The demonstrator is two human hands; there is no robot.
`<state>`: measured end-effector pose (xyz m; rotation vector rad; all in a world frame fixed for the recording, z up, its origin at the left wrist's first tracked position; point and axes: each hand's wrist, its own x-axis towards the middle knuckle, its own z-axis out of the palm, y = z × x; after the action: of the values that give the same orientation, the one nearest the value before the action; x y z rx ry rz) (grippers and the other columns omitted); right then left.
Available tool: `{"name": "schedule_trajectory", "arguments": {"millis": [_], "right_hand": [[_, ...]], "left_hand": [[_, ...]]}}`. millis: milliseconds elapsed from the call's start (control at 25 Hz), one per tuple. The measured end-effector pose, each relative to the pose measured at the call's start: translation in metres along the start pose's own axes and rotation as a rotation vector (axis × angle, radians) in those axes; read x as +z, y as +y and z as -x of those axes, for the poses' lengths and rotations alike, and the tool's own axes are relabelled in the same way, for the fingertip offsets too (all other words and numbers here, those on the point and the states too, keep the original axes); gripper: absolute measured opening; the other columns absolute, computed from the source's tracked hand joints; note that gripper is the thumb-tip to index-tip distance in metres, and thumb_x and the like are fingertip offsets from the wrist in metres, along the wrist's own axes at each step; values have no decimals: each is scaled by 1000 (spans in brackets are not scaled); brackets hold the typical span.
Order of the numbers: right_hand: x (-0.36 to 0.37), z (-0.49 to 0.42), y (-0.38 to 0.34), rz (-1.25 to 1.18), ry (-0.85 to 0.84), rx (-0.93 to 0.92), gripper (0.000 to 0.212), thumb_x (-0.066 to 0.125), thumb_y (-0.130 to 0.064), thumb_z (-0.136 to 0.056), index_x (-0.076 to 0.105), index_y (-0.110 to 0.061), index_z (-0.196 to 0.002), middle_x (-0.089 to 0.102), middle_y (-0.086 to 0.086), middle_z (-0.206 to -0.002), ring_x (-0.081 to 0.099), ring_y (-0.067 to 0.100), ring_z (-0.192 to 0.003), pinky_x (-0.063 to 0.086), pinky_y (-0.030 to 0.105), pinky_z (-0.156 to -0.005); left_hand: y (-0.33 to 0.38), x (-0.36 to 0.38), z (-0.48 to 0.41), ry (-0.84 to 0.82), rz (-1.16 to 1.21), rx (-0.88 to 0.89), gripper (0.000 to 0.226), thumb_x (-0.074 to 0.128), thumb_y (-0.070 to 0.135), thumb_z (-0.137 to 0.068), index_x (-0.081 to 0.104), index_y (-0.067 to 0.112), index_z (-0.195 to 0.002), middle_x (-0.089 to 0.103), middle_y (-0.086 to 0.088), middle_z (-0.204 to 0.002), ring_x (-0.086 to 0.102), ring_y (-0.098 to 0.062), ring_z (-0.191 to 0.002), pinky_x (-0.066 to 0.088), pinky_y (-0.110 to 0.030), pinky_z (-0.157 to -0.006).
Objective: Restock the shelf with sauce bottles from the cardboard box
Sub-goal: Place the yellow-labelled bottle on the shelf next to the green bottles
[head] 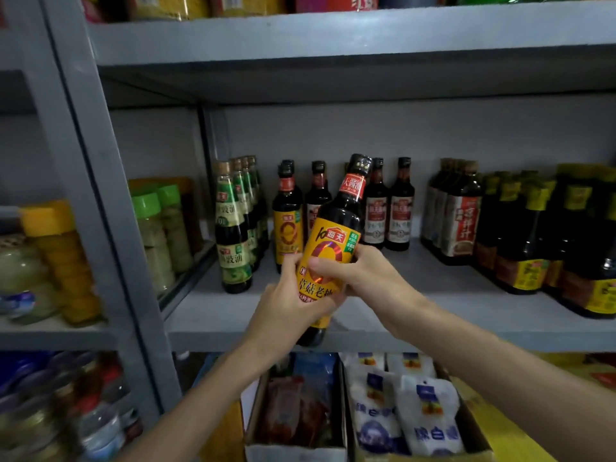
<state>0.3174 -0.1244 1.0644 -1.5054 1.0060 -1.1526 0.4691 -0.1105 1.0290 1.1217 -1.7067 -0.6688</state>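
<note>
In front of the grey metal shelf, both hands hold one dark soy sauce bottle with an orange label, tilted so that its black cap leans to the right, its base hanging just past the shelf's front edge. The left hand wraps the lower part of the label from the left, fingers curled round the glass. The right hand clasps the middle from the right, thumb laid across the label's front. On the shelf behind the held bottle stand matching orange-label bottles; to their left is a row of green-label bottles, and to their right two red-and-white-label bottles, then further dark bottles. Below the shelf, white bags with blue print lie in an open cardboard box.
</note>
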Motion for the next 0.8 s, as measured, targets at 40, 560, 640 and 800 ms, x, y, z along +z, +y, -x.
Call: {"name": "schedule_trajectory", "arguments": {"millis": [40, 560, 640, 800], "right_hand": [[-1, -15, 1, 14, -4, -17, 32, 80, -20, -82, 71, -7, -109, 78, 8, -100, 76, 21, -93, 61, 34, -85], [18, -143, 42, 324, -54, -190, 49, 83, -24, -78, 57, -17, -119, 72, -1, -107, 70, 11, -99, 59, 40, -90], [19, -148, 46, 323, -55, -198, 46, 83, -21, -78, 61, -16, -118, 73, 1, -105, 71, 12, -97, 59, 41, -89], [24, -152, 53, 327, -29, -196, 45, 84, -19, -76, 63, -15, -116, 74, 2, -106, 72, 14, -97, 59, 43, -89]], "left_hand": [[-5, -5, -13, -20, -3, -6, 56, 77, 40, -80, 41, 35, -123, 70, 11, -100, 68, 0, -86, 57, -25, -75], [-87, -32, -115, -11, -165, -106, 61, 80, 23, -80, 45, 14, -129, 64, 4, -119, 63, -12, -108, 50, -12, -79], [-93, -34, -119, -37, -159, -121, 63, 79, 24, -82, 41, 13, -131, 62, 4, -121, 60, -10, -107, 49, -8, -74], [-101, -39, -123, -61, -199, -120, 60, 78, 25, -82, 38, 15, -125, 57, 9, -112, 56, -7, -99, 47, -3, -68]]}}
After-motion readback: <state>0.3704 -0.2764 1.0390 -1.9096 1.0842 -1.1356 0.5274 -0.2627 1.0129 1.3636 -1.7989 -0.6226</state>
